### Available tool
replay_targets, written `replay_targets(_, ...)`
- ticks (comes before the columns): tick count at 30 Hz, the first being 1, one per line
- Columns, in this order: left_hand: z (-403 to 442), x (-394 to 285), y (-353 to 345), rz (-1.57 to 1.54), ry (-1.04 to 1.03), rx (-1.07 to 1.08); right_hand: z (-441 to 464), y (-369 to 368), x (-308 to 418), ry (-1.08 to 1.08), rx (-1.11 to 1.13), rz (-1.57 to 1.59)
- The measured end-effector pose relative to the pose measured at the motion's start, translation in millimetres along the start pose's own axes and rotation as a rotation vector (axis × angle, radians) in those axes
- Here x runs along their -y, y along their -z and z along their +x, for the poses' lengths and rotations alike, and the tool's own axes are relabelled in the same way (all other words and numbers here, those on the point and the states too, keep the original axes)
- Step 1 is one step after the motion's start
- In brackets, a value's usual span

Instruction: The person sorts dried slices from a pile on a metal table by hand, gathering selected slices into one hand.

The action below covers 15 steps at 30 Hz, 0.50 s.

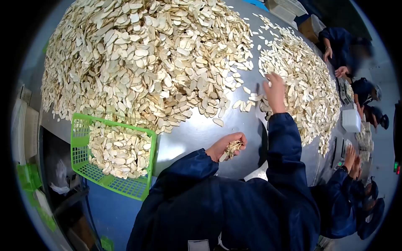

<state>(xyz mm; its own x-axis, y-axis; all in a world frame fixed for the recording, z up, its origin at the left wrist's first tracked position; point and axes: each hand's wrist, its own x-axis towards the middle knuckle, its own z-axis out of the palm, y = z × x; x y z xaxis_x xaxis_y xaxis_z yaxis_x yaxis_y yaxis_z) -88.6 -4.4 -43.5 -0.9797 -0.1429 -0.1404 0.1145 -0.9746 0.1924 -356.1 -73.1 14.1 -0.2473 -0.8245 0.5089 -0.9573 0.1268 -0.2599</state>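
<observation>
My left hand (221, 146) is closed around a small bunch of pale dried slices (231, 150), held above the steel table (190, 144). Farther forward, my right hand (276, 93) is at the left edge of a spread pile of slices (307, 83). Its fingers are bent, and a pale slice seems to show at the fingertips. A few loose slices (245, 105) lie just left of this hand. A much larger heap of the same slices (138, 58) rises at the left and back.
A green plastic basket (150, 167) partly filled with slices stands at the table's front left edge. Co-workers in dark clothes (339, 209) work along the right side, near a white container (351, 121). White trays (284, 10) sit at the back.
</observation>
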Motion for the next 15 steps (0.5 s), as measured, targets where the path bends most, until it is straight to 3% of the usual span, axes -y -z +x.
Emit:
replay_targets(2,-2.7,-1.6,-6.6,0.014,-0.037,-0.028,12.8,-20.4,27.7,0.003,0.226,0.143)
replay_targets(5,-1.2,0.1,3.8,-0.009,-0.032,-0.002,22.4,-52.7,61.4,0.091,0.245,0.176)
replay_targets(12,-2.1,-1.2,0.9,0.000,-0.073,-0.015,23.7,-65.4,67.4,0.309,0.249,-0.117)
replay_targets(15,-2.4,-1.6,-1.1,-0.015,-0.105,-0.055,20.7,-52.2,59.6,0.242,0.208,-0.004)
